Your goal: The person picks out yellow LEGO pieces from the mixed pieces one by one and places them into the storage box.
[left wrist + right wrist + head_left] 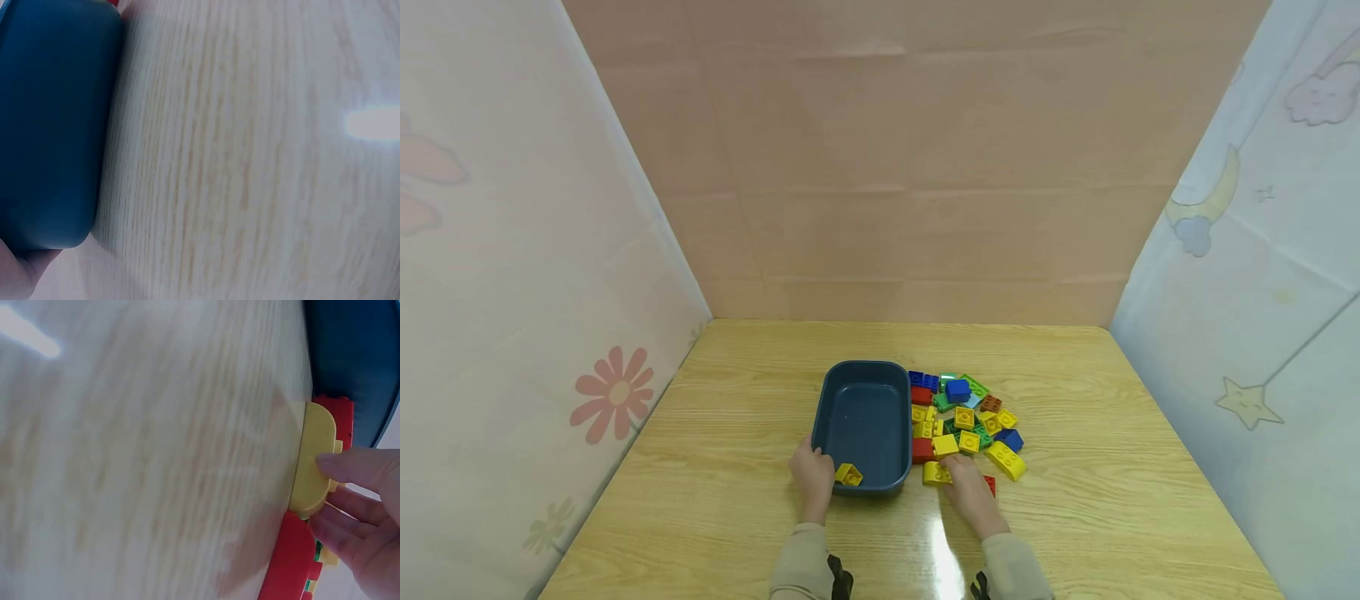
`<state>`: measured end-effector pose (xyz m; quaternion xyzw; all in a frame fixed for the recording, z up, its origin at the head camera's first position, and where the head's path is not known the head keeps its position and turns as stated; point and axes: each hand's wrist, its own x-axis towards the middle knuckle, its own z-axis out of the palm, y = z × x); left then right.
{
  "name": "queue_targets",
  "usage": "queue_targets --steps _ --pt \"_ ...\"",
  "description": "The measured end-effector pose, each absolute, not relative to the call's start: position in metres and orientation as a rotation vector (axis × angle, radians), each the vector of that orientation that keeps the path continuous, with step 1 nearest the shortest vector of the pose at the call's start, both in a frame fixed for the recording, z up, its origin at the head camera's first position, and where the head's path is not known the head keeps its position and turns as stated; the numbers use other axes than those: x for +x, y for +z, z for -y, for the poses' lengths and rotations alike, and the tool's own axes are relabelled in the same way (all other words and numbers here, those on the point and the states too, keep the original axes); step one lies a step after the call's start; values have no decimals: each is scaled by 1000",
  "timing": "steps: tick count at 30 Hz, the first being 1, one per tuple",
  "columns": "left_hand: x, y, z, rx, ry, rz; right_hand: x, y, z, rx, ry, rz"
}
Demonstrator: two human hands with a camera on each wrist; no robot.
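Observation:
A dark blue plastic bin [865, 433] sits on the table with one yellow toy brick [848, 475] lying in its near left corner. My left hand [813, 477] grips the bin's left wall near that corner; in the left wrist view only part of the hand [15, 275] shows beside the bin's blue side [56, 125]. To the right of the bin, my right hand [970, 493] is at the near end of a pile of toy bricks. Its thumb and fingers pinch a yellow rounded brick [314, 459], which stands beside a red brick [290, 559].
Blue, red, green, yellow and brown bricks [964, 417] lie close together along the bin's right side. A yellow curved brick [1006, 460] is at the pile's right edge. Fabric-covered walls enclose the wooden table [1120, 500] at the left, right and back.

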<state>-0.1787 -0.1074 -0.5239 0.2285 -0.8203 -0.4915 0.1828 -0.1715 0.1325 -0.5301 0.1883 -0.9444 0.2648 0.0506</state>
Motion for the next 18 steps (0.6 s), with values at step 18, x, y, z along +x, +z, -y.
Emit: queue_targets --steps 18 --pt "-178 -525 107 631 -1423 2295 -163 -506 -130 542 765 2816"
